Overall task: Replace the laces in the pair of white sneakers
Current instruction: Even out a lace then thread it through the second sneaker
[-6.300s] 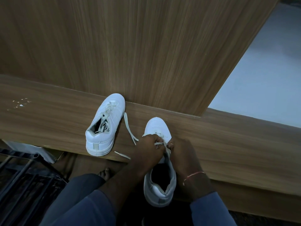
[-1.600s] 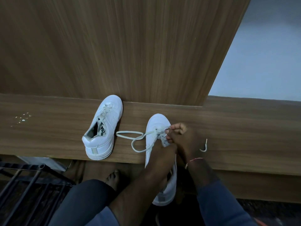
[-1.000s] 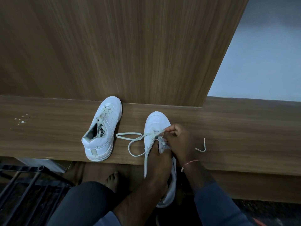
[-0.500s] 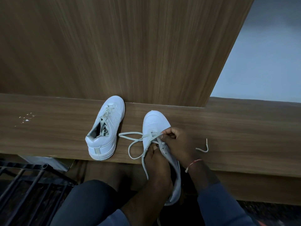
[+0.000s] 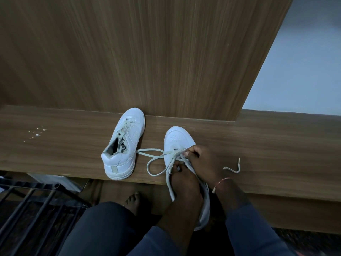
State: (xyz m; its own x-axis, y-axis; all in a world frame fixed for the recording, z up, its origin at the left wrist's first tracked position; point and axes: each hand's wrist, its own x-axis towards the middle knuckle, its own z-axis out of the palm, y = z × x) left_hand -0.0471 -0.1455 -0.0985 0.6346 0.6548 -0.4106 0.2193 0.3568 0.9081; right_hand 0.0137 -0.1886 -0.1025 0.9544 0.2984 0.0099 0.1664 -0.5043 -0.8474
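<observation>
brown wood-grain ledge point(image 5: 276, 154) runs across the view, with an upright wooden panel point(image 5: 147, 52) rising from its back edge and a pale wall point(image 5: 304, 71) showing past the panel's right edge. a laced sneaker point(image 5: 127, 145) stands on the ledge, toe at the panel's foot and heel right at the front edge. just beside it on the right, the second sneaker point(image 5: 177, 139) points the same way, toe well short of the panel, while its heel hangs out past the front edge toward the person.

the right hand point(image 5: 204, 163) pinches the lace point(image 5: 153, 159) between thumb and forefinger at the upper eyelets. one part of the lace loops across the bare wood between the two shoes; its other end lies curled on the ledge to the right of the wrist. the left hand point(image 5: 182, 182) lies over the second sneaker's opening, fingers bent at the eyelets (whether it grips lace or shoe cannot be told). a thread bracelet point(image 5: 220, 182) circles the right wrist.

open ledge stretches to the right and far left, where white specks point(image 5: 36, 131) dot the wood. below the front edge, a black metal rack point(image 5: 36, 209) sits at lower left, near a bare foot point(image 5: 132, 199).
</observation>
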